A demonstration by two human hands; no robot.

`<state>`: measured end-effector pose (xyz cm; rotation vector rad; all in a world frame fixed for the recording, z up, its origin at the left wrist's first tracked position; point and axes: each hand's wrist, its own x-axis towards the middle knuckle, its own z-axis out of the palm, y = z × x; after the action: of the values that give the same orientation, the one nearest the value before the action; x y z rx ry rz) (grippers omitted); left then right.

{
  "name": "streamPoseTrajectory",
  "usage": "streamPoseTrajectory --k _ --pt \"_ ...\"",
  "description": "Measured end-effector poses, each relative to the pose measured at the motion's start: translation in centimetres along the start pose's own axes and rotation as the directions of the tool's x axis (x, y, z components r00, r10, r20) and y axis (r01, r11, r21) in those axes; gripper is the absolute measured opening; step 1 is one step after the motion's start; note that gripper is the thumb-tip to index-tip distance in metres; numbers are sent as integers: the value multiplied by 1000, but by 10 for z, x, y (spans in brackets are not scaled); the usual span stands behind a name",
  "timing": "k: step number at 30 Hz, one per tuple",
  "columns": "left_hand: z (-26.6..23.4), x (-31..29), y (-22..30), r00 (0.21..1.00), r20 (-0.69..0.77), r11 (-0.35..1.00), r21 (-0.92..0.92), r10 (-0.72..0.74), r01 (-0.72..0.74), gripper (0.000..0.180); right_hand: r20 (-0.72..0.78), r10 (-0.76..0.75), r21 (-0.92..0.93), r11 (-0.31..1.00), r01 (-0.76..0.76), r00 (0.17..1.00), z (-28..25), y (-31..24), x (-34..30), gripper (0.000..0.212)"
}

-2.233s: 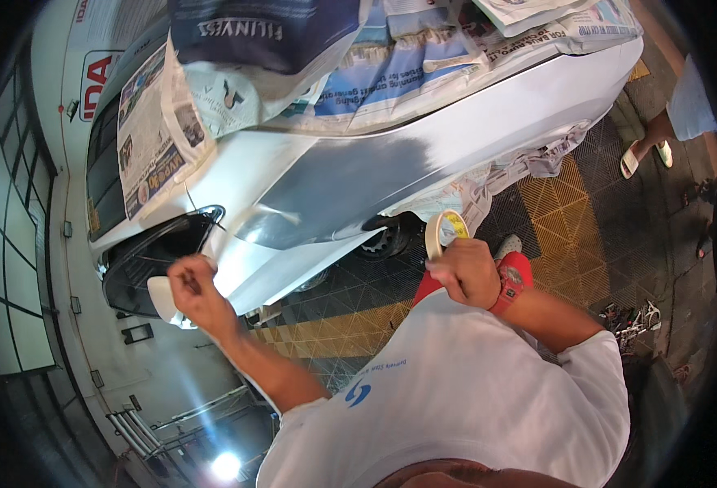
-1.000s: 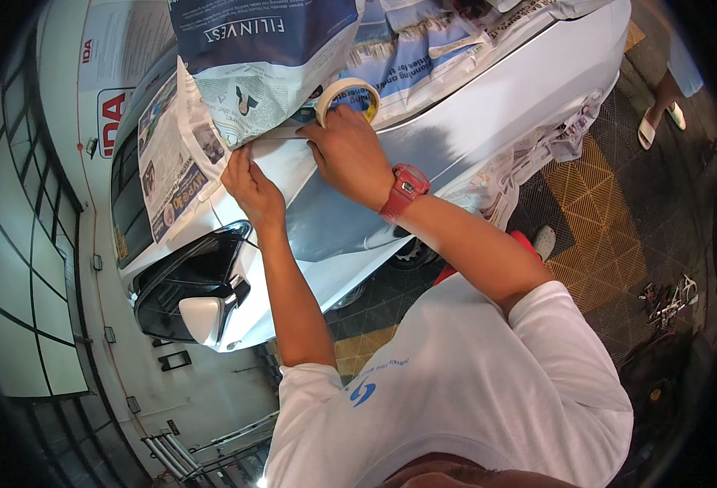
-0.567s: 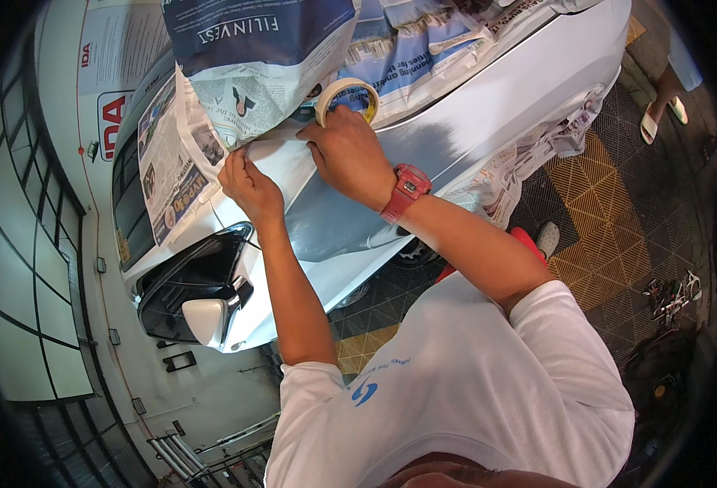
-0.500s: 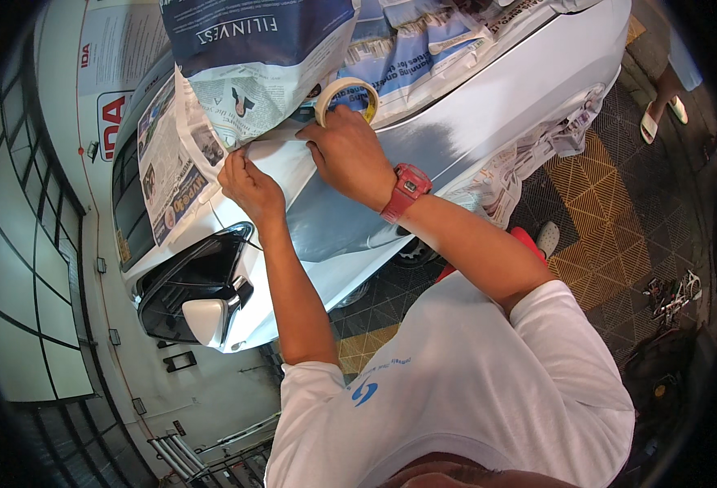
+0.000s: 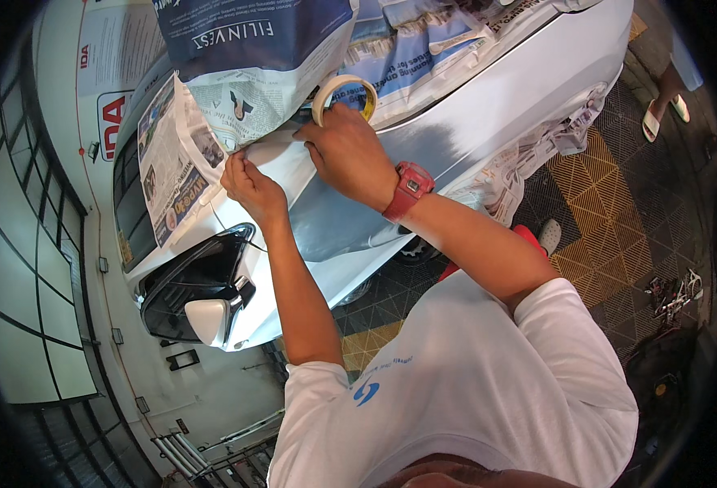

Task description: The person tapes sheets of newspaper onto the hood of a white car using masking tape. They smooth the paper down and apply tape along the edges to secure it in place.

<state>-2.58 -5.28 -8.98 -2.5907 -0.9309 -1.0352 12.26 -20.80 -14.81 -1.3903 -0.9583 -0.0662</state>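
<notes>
Since half a second ago, your hands have barely shifted on the car panel (image 5: 488, 106). Nearest, your left hand (image 5: 253, 189) pinches the newspaper (image 5: 181, 167) edge at centre-left; whether tape lies under those fingertips I can't tell. Just beyond, your right hand (image 5: 349, 156) grips the masking tape roll (image 5: 344, 96), upper centre, on edge, hole facing you, its axis toward the camera. Slack could likely wrinkle the tape, or let the paper lift.

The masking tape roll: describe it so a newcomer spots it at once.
Find the white car covered in newspaper. Above its bare grey panel, the right hand with the red watch grips the masking tape roll. It is the only cream ring there.
</notes>
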Motion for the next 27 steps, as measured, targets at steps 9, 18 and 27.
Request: streamPoseTrajectory --k 9,18,27 --pt "0 0 12 998 -25 989 133 62 -58 30 10 0 4 1000 0 1000 -1 -1 -3 21" --pt "18 -16 33 971 -232 951 282 -58 125 32 53 -8 9 1000 7 999 3 1 -1 20" --pt "-5 -11 13 965 -23 915 326 260 -239 38 115 12 -11 1000 -11 993 -3 -2 2 19"
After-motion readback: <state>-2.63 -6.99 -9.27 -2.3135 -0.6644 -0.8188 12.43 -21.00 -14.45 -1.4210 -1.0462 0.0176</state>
